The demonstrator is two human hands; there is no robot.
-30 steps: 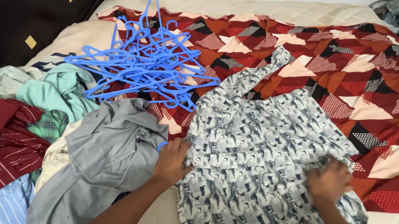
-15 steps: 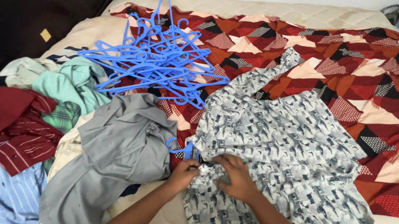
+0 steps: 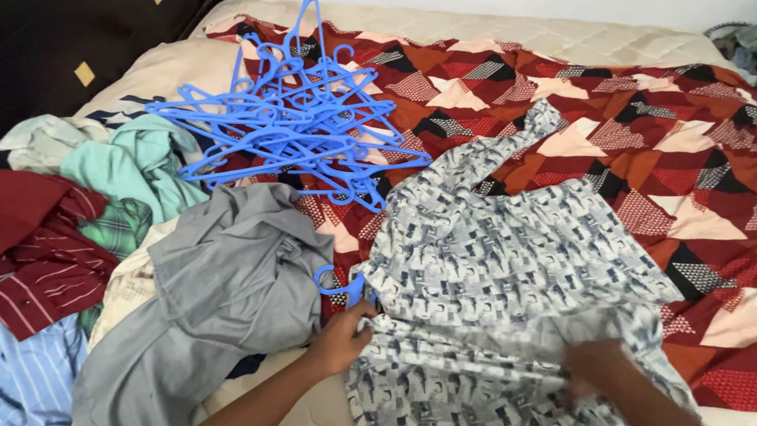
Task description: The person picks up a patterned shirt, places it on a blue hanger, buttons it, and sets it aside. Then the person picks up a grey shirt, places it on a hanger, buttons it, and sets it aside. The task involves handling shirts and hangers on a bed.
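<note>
Spread on bed (image 3: pixel 547 42), patterned shirt (image 3: pixel 502 263) pinched by both hands' fingers (image 3: pixel 360 314).

Your left hand (image 3: pixel 340 339) grips the collar end of the blue-and-white patterned shirt (image 3: pixel 507 294) at the bed's (image 3: pixel 527 39) near edge, touching a blue hanger hook (image 3: pixel 342 285). Your right hand (image 3: pixel 599 368) presses the shirt's right side, blurred. A pile of blue hangers (image 3: pixel 296 124) lies toward the far left corner, heaped clothes (image 3: pixel 89 248) along the left edge.
</note>
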